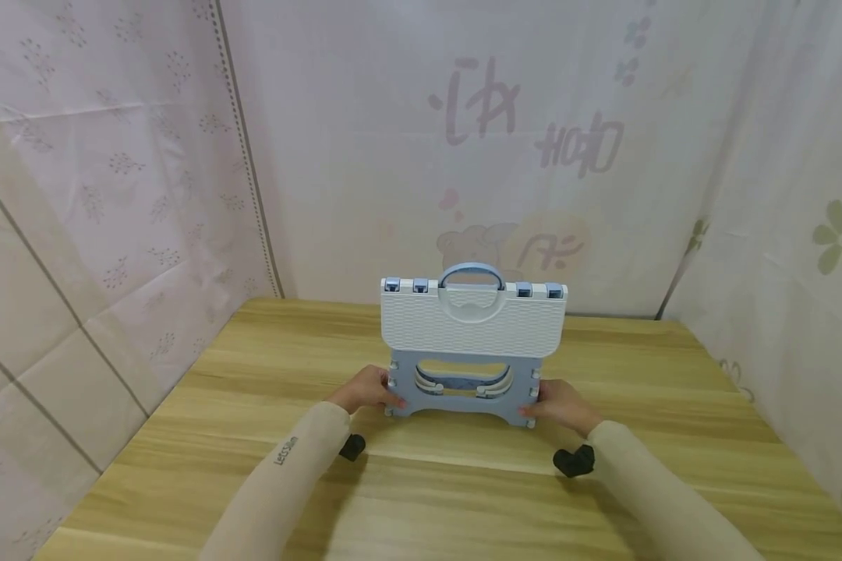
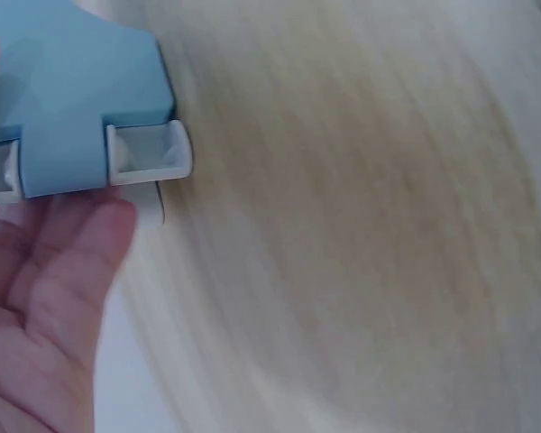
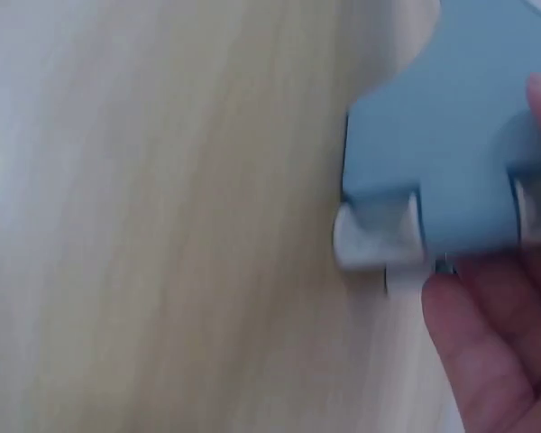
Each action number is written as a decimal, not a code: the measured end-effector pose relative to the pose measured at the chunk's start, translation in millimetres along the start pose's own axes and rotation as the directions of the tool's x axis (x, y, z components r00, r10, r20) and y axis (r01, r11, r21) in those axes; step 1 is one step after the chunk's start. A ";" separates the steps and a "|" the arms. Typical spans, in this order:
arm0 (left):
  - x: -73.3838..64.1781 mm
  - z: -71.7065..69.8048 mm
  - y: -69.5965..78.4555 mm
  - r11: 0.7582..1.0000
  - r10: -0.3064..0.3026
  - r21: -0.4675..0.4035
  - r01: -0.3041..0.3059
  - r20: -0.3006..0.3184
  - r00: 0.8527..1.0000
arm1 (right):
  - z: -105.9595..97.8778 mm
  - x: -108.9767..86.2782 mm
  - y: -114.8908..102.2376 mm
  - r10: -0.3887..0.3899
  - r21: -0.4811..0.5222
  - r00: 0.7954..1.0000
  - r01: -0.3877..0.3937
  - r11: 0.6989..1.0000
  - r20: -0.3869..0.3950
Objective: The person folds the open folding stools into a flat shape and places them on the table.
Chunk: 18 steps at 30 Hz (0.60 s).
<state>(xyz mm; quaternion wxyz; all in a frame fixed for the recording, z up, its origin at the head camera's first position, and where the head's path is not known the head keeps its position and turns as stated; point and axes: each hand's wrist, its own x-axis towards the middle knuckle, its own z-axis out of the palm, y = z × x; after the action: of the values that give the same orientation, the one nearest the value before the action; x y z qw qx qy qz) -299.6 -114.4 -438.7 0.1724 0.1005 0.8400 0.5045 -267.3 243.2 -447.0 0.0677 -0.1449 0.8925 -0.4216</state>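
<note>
A folding step stool [image 1: 470, 315], white on top with blue-grey legs and a blue carrying handle, is held folded flat and upright over the table. My left hand [image 1: 369, 389] grips the lower left edge of its legs, thumb on the near face and fingers behind. On the lower right edge, my right hand [image 1: 561, 403] grips it in the same way. The left wrist view shows the blue leg panel [image 2: 81, 81] with white hinge pieces above my curled fingers. In the right wrist view, the matching leg corner [image 3: 433, 153] sits between thumb and fingers.
A wood-grain table [image 1: 456, 499] lies beneath both arms. Printed pale curtains [image 1: 337, 156] hang behind it and along both sides. Black wrist-worn pieces [image 1: 574, 461] jut out below the sleeves, close over the tabletop.
</note>
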 end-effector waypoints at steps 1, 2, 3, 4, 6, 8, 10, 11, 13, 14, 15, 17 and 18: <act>-0.5 -1.0 0.4 1.000 -0.002 0.015 0.002 -0.006 1.000 | -1.6 -0.5 1.6 -0.003 -0.028 1.000 0.002 1.000 -0.011; -0.8 -2.2 0.3 0.999 0.000 0.032 0.000 -0.013 1.000 | -3.1 -1.0 3.2 0.002 -0.050 1.000 -0.003 0.999 -0.025; -1.2 -3.5 0.3 0.999 0.002 0.045 -0.001 -0.021 1.000 | -4.6 -1.8 4.8 0.008 -0.053 0.999 -0.009 0.999 -0.033; -2.1 -4.7 0.0 0.998 0.000 0.059 0.002 -0.031 1.000 | -5.6 -2.9 6.2 0.014 -0.048 0.999 -0.016 0.999 -0.042; -3.8 -7.4 -0.4 0.997 -0.002 0.083 0.006 -0.050 0.999 | -8.1 -5.3 8.1 0.026 -0.017 0.998 -0.027 0.999 -0.055; -5.6 -9.6 -0.3 0.996 -0.008 0.088 0.014 -0.064 0.998 | -9.6 -7.5 9.2 0.022 0.030 0.998 -0.020 0.999 -0.060; -6.8 -11.3 0.1 0.995 -0.005 0.103 0.013 -0.071 0.997 | -10.4 -8.6 9.3 0.000 0.100 0.999 0.005 0.995 -0.044; -7.1 -12.0 0.2 0.994 -0.003 0.109 0.011 -0.074 0.997 | -10.5 -8.4 9.1 -0.015 0.139 0.999 0.019 0.990 -0.032; -7.4 -12.5 0.0 0.993 0.000 0.116 0.010 -0.080 0.997 | -9.8 -7.2 8.9 -0.038 0.208 0.999 0.038 0.977 -0.002; -7.4 -12.4 -0.3 0.993 0.003 0.119 0.007 -0.084 0.996 | -9.4 -6.4 8.7 -0.052 0.229 0.999 0.048 0.972 0.014; -7.2 -12.2 -0.9 0.993 0.004 0.114 0.006 -0.083 0.997 | -9.1 -5.5 8.9 -0.057 0.245 0.998 0.049 0.968 0.025; -6.8 -11.5 -1.7 0.996 0.008 0.092 0.000 -0.082 0.997 | -7.8 -3.7 9.5 -0.061 0.244 0.998 0.051 0.968 0.035; -6.8 -11.1 -2.1 0.997 0.013 0.076 -0.007 -0.075 0.997 | -7.2 -3.0 10.0 -0.062 0.233 0.997 0.052 0.971 0.038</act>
<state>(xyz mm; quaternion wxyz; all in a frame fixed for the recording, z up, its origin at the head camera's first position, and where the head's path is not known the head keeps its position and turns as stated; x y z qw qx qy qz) -297.7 -126.8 -434.5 0.1339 0.0920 0.8640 0.4767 -268.3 255.5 -450.1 0.0920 -0.1709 0.8309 -0.5214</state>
